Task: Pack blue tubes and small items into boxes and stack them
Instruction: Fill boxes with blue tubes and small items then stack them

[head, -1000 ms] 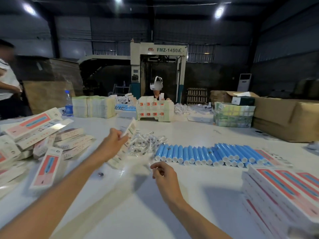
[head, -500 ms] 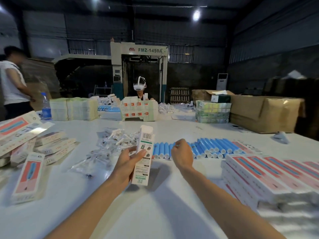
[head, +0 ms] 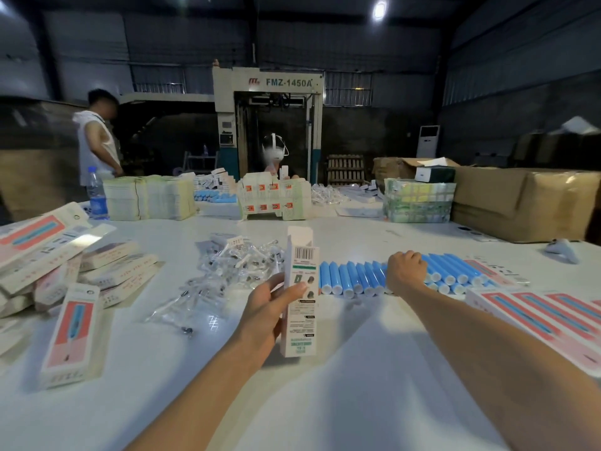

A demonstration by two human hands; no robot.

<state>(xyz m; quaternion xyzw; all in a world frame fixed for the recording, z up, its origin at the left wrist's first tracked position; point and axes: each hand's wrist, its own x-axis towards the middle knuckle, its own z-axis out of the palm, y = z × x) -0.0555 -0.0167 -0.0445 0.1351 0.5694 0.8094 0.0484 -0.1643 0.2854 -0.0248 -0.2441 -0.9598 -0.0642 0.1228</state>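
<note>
Currently gripping a tall white cardboard carton with a barcode (head: 300,288) upright in left hand (head: 265,312), thumb and fingers clamped round its lower half, just left of the row of blue plastic tubes (head: 351,276) on the white table (head: 325,402). Resting right hand (head: 406,271) on that row's middle, fingers curled down over tubes; cannot tell whether clamped on one. Heap of clear plastic sachets (head: 227,265) left of the row. Stacked pink-and-white flat boxes (head: 536,317) right of the row.

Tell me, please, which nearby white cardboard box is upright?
The barcoded white cardboard box gripped in the left hand; the pink-fronted ones nearby lie flat on the table.
</note>
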